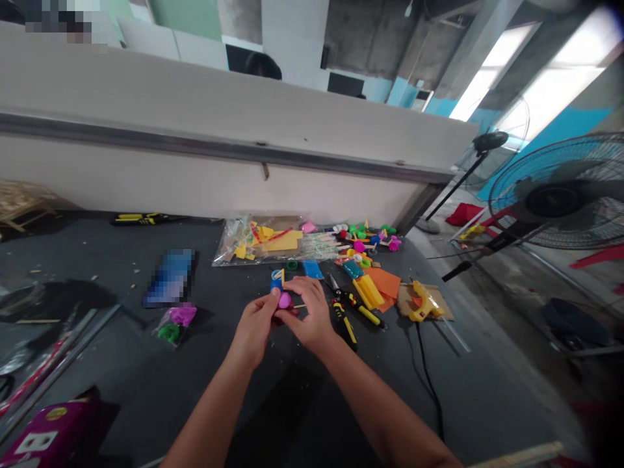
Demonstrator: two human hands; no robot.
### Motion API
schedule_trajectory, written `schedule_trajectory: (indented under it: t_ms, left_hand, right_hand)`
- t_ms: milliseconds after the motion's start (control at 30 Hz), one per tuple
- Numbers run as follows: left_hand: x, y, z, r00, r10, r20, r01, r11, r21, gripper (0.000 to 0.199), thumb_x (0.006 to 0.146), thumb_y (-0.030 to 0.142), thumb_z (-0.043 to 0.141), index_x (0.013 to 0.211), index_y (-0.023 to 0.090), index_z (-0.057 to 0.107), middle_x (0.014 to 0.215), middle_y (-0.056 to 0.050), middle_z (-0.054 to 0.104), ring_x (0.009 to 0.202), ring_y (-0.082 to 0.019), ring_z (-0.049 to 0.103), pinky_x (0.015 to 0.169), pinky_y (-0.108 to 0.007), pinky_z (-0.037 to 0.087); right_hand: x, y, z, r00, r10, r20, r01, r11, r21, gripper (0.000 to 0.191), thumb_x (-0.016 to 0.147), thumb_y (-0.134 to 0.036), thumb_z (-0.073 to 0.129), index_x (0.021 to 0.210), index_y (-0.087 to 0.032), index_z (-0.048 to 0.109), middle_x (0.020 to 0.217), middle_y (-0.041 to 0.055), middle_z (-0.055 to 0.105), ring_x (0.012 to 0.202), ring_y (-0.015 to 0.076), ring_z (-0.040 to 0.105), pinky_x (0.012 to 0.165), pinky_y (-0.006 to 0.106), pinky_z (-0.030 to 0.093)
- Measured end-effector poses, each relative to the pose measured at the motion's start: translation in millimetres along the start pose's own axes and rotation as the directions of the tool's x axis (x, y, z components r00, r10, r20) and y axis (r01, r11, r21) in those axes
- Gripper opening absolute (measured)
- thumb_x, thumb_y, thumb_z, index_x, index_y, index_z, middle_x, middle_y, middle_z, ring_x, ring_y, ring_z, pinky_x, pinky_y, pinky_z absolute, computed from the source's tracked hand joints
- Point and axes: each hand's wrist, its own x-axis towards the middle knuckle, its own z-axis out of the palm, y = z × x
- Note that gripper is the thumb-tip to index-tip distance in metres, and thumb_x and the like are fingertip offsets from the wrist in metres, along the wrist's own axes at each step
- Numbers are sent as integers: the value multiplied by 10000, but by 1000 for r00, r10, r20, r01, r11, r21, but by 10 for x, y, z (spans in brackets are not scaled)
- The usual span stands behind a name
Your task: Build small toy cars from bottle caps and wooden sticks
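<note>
Near the middle of the dark table, my left hand [257,326] pinches a small blue and pink piece [283,299] from the left. The fingers of my right hand [312,313] are closed round its other side, and a thin stick pokes out between them. A yellow strip stands up at the top of the piece, beside a light blue ring. My fingertips hide part of it. Just beyond lie a blue packet [312,269] and a dark green ring [291,265].
Yellow-handled pliers [344,323], an orange sheet [385,285] and a yellow glue gun [423,302] with a black cord lie right. Behind is a plastic bag [273,240] of sticks. Left are a phone [170,278] and a small bag [170,333]. A fan [556,198] stands far right.
</note>
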Motion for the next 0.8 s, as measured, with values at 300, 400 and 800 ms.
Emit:
schedule_trajectory:
  t_ms: [300,400,800]
  left_hand:
    - [21,-47,-29,999,7,-44,-6,1000,28,421,641,538,679,759,135,705,667,-65,689,614,-182,619,565,-261,474]
    - [22,-28,-28,1000,26,-13,-26,999,25,378,630,474,718,813,143,713,687,-50,689,609,-156,605,601,-253,481]
    - [39,-73,-34,999,16,-37,-12,993,114,370,608,495,716,743,150,708,671,-47,689,621,-175,610,591,-252,461]
  right_hand:
    - [2,36,-17,1000,-7,-13,7,1000,-20,242,806,-333,594,1027,-243,631,1017,44,668,1072,215,534,971,434,394]
    - [-7,36,-20,999,-35,8,35,999,-20,292,831,-265,538,1116,-235,595,1080,49,650,1094,212,521,977,433,394]
    - [-46,14,20,999,-8,54,7,1000,18,314,842,-269,508,1151,-237,558,1081,53,648,1076,203,545,973,401,403]
